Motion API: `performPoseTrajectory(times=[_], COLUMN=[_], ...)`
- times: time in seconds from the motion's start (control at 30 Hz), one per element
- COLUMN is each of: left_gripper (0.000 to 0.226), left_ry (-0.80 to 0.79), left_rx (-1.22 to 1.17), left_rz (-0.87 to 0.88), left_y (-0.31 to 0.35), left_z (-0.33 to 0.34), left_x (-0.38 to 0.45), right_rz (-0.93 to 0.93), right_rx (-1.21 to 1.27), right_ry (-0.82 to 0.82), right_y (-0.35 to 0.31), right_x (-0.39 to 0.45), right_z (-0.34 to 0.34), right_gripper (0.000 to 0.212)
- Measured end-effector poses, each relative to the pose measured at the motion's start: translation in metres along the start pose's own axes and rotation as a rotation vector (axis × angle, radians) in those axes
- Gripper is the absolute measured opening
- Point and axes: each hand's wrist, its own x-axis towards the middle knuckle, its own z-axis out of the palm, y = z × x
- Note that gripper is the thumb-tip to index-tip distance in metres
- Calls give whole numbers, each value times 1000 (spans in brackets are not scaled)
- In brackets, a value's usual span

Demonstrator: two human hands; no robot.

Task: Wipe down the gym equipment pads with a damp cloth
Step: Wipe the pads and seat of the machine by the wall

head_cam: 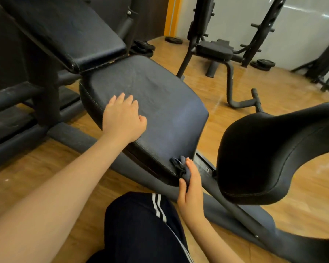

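Note:
A dark blue seat pad of a gym bench fills the middle of the view. Above it slopes the black back pad. My left hand rests flat on the seat pad's near left part, fingers straight. My right hand grips a small dark cloth and holds it against the seat pad's front right corner. A curved black pad stands to the right of the seat.
The bench frame's grey bar runs across the wooden floor below the seat. Another black machine and weight plates stand at the back right. My knee in dark striped trousers is at the bottom.

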Motion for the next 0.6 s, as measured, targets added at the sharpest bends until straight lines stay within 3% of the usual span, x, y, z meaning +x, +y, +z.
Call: performPoseTrajectory(times=[0.13,0.3,0.43,0.6], left_gripper=[56,56,56,55], left_ry=[-1,-1,-1,7], left_rx=[-7,-17,-35,-40], left_rz=[-2,4,12,10], left_y=[1,0,0,0], left_z=[-1,-2,-3,-4], left_x=[0,-2,-3,-4], right_rz=[-131,-129,-58,-130], right_rx=[-84,-128,-168,-254], right_ry=[-83,-160,-125,-160], right_y=[-34,-31,-14,-55], right_x=[32,24,5,39], right_z=[13,4,-6,13], right_gripper=[43,48,51,52])
